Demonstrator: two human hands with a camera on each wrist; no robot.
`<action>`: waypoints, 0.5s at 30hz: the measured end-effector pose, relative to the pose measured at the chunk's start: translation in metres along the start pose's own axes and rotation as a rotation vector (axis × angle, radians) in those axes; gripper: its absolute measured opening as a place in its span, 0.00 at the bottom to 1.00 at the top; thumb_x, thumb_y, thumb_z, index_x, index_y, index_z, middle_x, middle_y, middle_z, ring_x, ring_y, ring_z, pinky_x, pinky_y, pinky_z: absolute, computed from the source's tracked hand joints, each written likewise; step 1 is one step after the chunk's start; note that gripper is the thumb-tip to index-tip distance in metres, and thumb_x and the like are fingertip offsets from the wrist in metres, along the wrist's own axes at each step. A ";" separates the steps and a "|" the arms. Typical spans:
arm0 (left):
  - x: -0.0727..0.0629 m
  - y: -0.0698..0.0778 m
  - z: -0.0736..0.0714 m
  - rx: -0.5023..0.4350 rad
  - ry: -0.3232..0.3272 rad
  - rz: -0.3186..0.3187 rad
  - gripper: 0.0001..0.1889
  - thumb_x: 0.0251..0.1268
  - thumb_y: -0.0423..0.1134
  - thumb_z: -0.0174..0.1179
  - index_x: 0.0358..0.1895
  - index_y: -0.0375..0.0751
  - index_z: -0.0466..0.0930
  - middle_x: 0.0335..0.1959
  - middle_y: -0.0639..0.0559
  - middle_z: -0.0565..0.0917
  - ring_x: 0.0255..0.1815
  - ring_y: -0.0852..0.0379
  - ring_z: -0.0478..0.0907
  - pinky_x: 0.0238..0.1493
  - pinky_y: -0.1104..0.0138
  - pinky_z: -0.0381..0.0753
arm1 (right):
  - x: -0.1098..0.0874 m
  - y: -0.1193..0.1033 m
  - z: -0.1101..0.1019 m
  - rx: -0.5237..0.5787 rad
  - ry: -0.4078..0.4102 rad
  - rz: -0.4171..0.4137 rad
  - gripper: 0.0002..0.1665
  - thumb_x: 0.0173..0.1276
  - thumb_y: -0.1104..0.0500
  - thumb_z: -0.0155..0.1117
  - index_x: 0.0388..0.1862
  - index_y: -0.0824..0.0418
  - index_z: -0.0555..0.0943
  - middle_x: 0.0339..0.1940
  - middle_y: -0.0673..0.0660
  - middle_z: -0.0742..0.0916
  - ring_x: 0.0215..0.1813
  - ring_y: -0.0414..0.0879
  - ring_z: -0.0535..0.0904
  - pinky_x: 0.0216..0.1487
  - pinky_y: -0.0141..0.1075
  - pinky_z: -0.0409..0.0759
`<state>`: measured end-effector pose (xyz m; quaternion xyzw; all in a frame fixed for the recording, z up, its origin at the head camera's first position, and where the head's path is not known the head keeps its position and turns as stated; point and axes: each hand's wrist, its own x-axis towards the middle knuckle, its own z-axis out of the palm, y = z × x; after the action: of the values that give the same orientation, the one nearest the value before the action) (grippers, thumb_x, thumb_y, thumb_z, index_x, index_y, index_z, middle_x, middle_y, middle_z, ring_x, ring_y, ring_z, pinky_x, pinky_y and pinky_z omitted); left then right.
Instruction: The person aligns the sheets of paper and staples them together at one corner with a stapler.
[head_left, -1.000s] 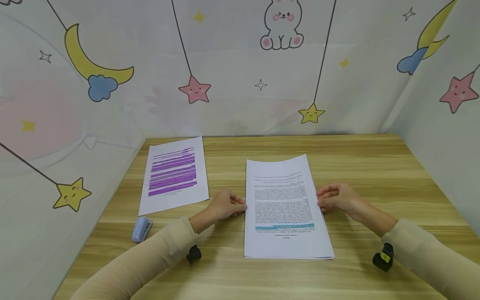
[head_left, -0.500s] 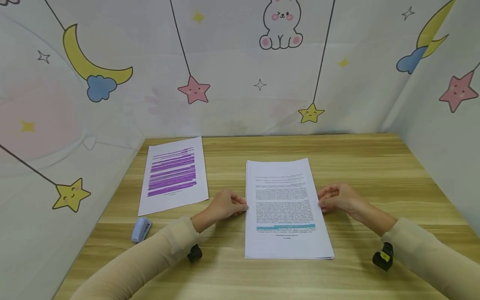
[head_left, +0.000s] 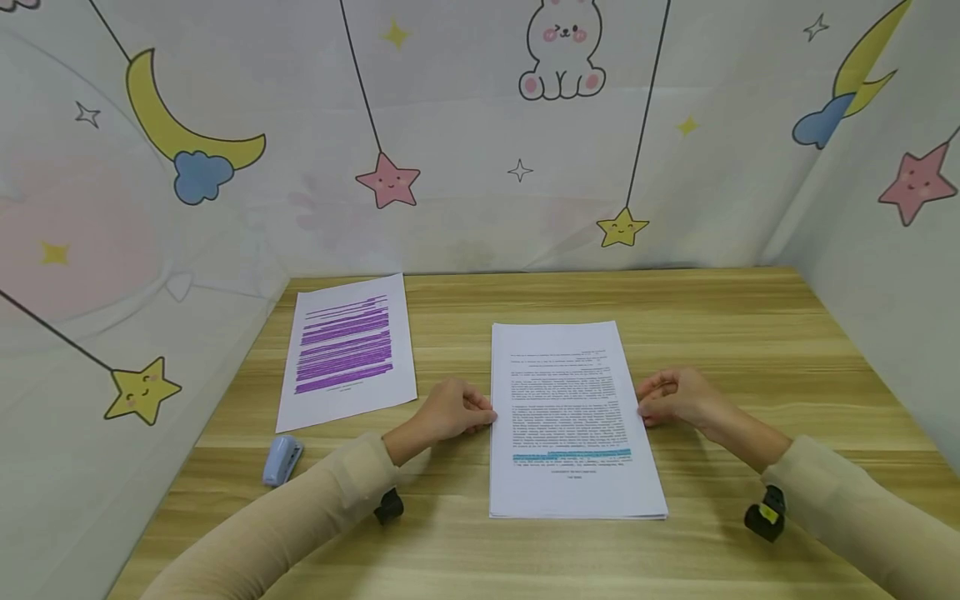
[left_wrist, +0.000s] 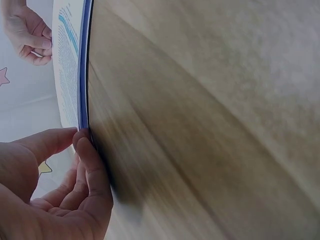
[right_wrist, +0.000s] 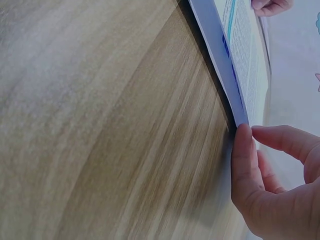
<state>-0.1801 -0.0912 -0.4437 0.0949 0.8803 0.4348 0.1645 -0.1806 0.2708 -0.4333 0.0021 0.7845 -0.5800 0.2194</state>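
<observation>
A stack of printed paper sheets (head_left: 570,400) lies in the middle of the table, its top page marked with a blue highlighted line near the front. At its left edge my left hand (head_left: 452,408) pinches the sheets between thumb and fingers. My right hand (head_left: 681,397) pinches the opposite edge at about the same height. Both wrist views show the stack's edge (left_wrist: 84,75) slightly bowed and raised off the wood. In the right wrist view, the fingertips (right_wrist: 243,134) lie along the edge, and bluish marks show on it.
To the left lies a single sheet (head_left: 352,350) covered with purple lines. A small pale blue stapler (head_left: 282,461) sits in front of it, near my left forearm. A patterned cloth (head_left: 465,150) hangs behind the wooden table (head_left: 720,325) and along both sides.
The stack's top sheet has settled: its far edge, curled up at the right corner before, now lies straighter and lower. Both hands have stayed almost in place at the side edges.
</observation>
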 end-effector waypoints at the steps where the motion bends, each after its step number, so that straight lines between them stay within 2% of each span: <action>1: 0.000 0.000 0.000 0.006 -0.001 0.003 0.05 0.61 0.33 0.70 0.30 0.35 0.85 0.21 0.52 0.83 0.21 0.61 0.78 0.23 0.72 0.78 | 0.000 0.000 0.000 -0.002 0.000 -0.001 0.21 0.61 0.75 0.68 0.50 0.82 0.73 0.31 0.60 0.84 0.33 0.49 0.85 0.38 0.41 0.87; 9: 0.001 0.000 -0.001 0.053 -0.010 0.026 0.07 0.63 0.34 0.68 0.27 0.36 0.85 0.20 0.52 0.83 0.21 0.60 0.77 0.23 0.71 0.77 | 0.001 -0.001 0.000 -0.038 0.010 0.003 0.19 0.61 0.75 0.68 0.49 0.82 0.74 0.31 0.60 0.83 0.32 0.48 0.83 0.37 0.39 0.87; 15: -0.001 -0.001 -0.002 0.062 -0.020 0.019 0.08 0.64 0.34 0.68 0.27 0.37 0.85 0.20 0.52 0.83 0.21 0.60 0.77 0.23 0.71 0.77 | 0.004 -0.002 -0.001 -0.086 0.028 0.025 0.17 0.61 0.74 0.68 0.47 0.80 0.74 0.31 0.60 0.82 0.32 0.47 0.83 0.36 0.38 0.87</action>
<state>-0.1803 -0.0934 -0.4434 0.1128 0.8906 0.4079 0.1662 -0.1849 0.2698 -0.4331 0.0107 0.8118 -0.5427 0.2154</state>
